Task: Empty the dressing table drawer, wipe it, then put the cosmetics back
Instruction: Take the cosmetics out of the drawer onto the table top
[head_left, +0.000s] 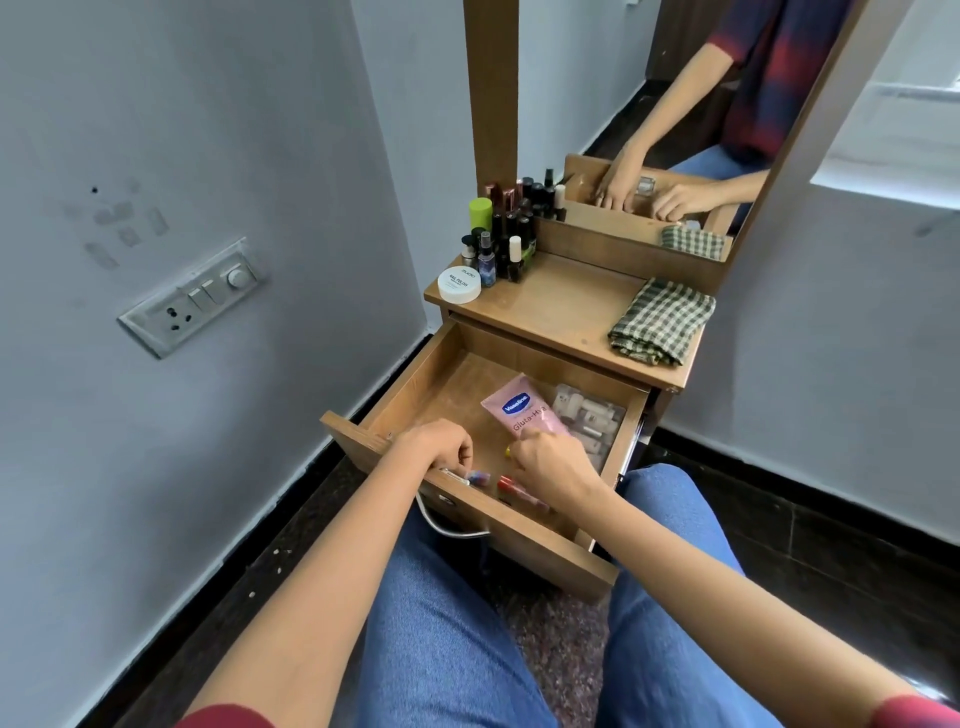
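On my screen the dressing table (550, 312) carries a cluster of bottles (506, 244) at its back left corner and a checked cloth (662, 322) at its right edge, so I judge the emptying is part done. The drawer (415, 374) is pulled out. A clear box (592, 415) of small cosmetics sits against its right wall, with a pink tube (522, 408) just left of it.

To do this step well, I'd lift the tube and box out whole, then gather the loose bits along the front wall, setting everything on the table's bare middle, away from the cloth.

The right hand (556, 462) lies over the tube's near end with its fingers curled; I cannot tell whether they grip it. The left hand (439, 444) curls down at the front wall, just over a small blue item (478, 476). A red one (511, 486) lies between the hands. I cannot tell whether the left hand holds anything.
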